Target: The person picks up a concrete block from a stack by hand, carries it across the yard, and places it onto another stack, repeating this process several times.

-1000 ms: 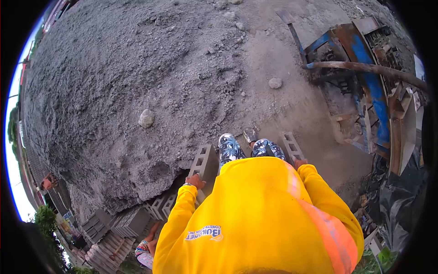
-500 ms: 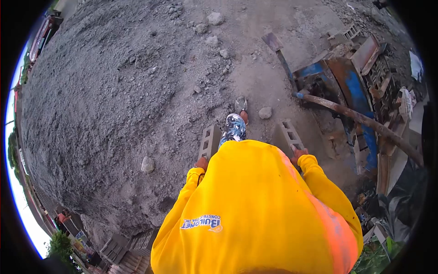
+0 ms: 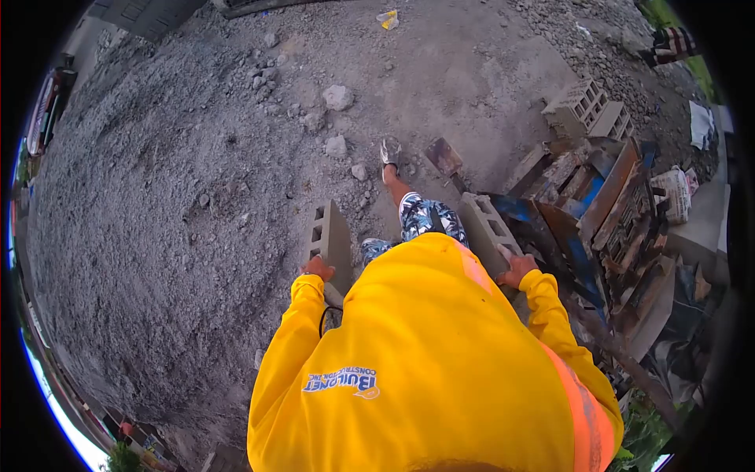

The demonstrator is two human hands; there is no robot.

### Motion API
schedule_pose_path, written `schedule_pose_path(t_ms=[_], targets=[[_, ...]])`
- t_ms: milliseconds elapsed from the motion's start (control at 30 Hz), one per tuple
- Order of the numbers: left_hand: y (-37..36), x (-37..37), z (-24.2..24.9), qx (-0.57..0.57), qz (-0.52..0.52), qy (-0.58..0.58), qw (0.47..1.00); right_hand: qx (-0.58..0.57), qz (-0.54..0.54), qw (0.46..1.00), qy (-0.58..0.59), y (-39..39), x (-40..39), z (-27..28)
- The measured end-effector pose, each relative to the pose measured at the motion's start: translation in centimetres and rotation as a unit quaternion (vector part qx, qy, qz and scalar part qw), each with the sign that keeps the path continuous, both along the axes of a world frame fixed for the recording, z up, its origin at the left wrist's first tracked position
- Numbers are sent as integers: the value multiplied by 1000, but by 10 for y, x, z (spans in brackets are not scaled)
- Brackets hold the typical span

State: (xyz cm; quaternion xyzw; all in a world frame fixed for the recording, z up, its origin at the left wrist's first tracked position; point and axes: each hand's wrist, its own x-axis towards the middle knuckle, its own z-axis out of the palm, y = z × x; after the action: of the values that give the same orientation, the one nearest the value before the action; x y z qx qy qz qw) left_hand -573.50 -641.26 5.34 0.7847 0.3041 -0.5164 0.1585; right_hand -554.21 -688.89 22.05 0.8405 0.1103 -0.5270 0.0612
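Observation:
At my left side hangs a grey hollow concrete block [image 3: 334, 244], its row of openings facing up and outward. My left hand [image 3: 319, 268] is closed on it, fingers hooked at the block's edge. A second hollow concrete block [image 3: 485, 228] hangs at my right side. My right hand [image 3: 517, 267] grips that one near its rear end, with the fingertips hidden. Between the two blocks one leg in patterned shorts is stretched forward, its shoe [image 3: 390, 151] on the dirt.
A grey gravel mound [image 3: 157, 228] rises on my left, with loose stones [image 3: 338, 97] ahead. Close on my right are a shovel blade [image 3: 444, 156] and a rusty blue metal frame [image 3: 570, 228]. Several hollow blocks [image 3: 582, 106] are stacked farther ahead, and a white sack [image 3: 673, 193] lies beyond the frame.
I have stepped forward, carrying both blocks along. The metal frame and shovel are now nearer my right side, the block stack shows more fully, and the other leg leads.

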Motion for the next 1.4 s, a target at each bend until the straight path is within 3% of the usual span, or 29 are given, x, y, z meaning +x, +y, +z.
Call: schedule_pose_path(t_ms=[300, 567, 667, 800, 867, 967, 1033, 1100, 1133, 1400], targets=[[87, 261, -18, -17, -7, 26, 1000, -18, 12, 999, 28, 52, 264, 4], [142, 449, -150, -28, -109, -95, 989, -19, -76, 997, 6, 88, 470, -33], [143, 556, -178, -29, -106, -95, 989, -39, -109, 993, 23, 90, 555, -76], [136, 718, -183, -36, -90, -82, 992, -66, -183, 980, 51, 104, 666, -106], [130, 788, -186, -40, -94, -82, 991, -35, -183, 982, 31, 81, 698, -158], [128, 884, -188, -32, -143, -106, 983, 19, -300, 954, 19, 85, 769, -143], [118, 961, -156, -28, -148, -110, 982, 21, -314, 949, 14, 86, 815, -149], [98, 1058, -74, -26, -180, -95, 979, 15, -319, 948, 14, 84, 862, -161], [93, 1098, -59, -29, -168, -73, 983, 13, -317, 948, 14, 83, 889, -166], [57, 1380, -97, -50, -165, -42, 984, -3, -307, 952, 16, 45, 1139, -219]])
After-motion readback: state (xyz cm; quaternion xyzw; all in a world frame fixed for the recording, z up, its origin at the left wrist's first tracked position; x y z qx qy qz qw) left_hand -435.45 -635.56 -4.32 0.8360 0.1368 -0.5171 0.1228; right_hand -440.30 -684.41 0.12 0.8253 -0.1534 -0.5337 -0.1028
